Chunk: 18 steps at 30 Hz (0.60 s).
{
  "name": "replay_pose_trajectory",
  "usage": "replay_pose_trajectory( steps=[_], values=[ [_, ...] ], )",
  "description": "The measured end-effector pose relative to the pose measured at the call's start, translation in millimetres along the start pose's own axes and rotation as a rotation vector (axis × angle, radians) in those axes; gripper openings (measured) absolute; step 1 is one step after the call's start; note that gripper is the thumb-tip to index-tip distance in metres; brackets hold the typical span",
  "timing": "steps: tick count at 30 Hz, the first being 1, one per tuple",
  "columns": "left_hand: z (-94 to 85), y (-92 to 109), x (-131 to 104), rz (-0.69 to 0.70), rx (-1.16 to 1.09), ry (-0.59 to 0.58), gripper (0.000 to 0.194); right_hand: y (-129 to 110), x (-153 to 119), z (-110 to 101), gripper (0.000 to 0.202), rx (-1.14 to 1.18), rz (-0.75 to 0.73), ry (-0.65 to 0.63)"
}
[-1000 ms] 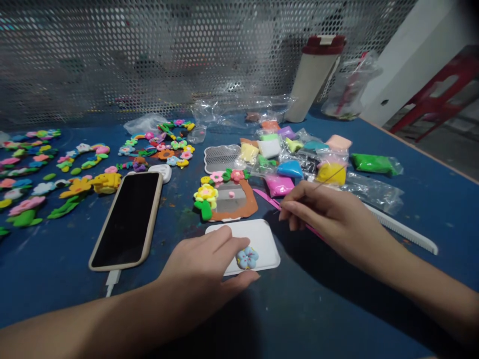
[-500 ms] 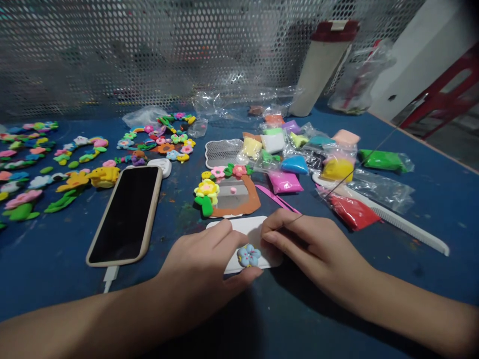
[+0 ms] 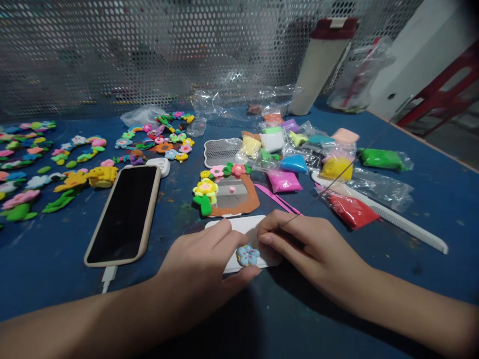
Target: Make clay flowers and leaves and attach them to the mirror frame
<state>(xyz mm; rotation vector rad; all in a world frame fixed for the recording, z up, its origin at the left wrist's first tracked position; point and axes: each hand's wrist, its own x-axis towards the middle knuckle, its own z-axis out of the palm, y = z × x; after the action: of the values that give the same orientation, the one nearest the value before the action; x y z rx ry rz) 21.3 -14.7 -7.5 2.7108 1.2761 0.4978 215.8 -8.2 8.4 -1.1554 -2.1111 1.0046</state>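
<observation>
On a white board [image 3: 239, 227] lies a blue clay flower [image 3: 247, 255] with small dark pink marks on its petals and a little yellow at its edge. My left hand [image 3: 202, 264] is curved round it, thumb at the near side and index finger at the far side. My other left fingers rest over the board. Just to the right, my right hand [image 3: 299, 244] pinches a thin dark wire [image 3: 339, 175] that slants up to the right; its lower tip is hidden by the fingers. Behind the board lies a brown clay frame [image 3: 249, 202] decorated with clay flowers.
A phone [image 3: 123, 214] on a cable lies at left, near several clay flower pieces [image 3: 71, 182]. Bagged clay [image 3: 284, 181], a pink tool [image 3: 275, 198] and a white comb [image 3: 407, 227] lie at right. At the back stand a cup [image 3: 318, 65] and a metal mesh [image 3: 149, 55].
My right hand has edged slightly left, closer to the blue flower, still pinching the wire. My left hand keeps its place round the flower. The view has shifted a little.
</observation>
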Motion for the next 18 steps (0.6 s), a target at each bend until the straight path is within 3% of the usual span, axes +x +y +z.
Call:
replay_pose_trajectory(
  steps=[18],
  values=[
    [0.7,-1.4,-3.2,-0.011,0.004,-0.037,0.016,-0.9,0.7,-0.9,0.015,-0.032,0.01,0.005]
  ],
)
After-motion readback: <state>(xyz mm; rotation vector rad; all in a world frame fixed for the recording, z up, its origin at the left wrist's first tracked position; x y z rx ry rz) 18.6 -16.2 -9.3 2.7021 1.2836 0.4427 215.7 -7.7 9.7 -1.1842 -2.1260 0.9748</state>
